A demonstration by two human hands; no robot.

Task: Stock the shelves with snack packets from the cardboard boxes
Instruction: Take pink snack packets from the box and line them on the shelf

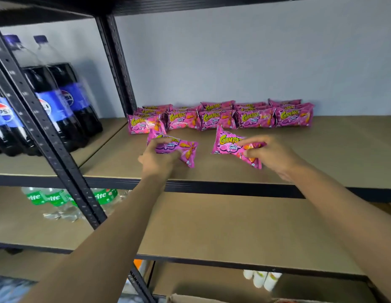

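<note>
Both your forearms reach forward, level with the shelf [332, 154]. Your left hand [159, 160] grips one pink snack packet [181, 146], fingers curled round it. Your right hand [272, 157] pinches a second packet [228, 145] at its right end. Both packets are over mid-shelf, near the stocked row [255, 119] against the back wall.

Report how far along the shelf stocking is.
Done: rows of pink packets stand at the back of the shelf board. In hand: the left hand grips one packet, the right hand pinches a second packet. Left: most of that board is bare; the cardboard box shows only its edge.
</note>
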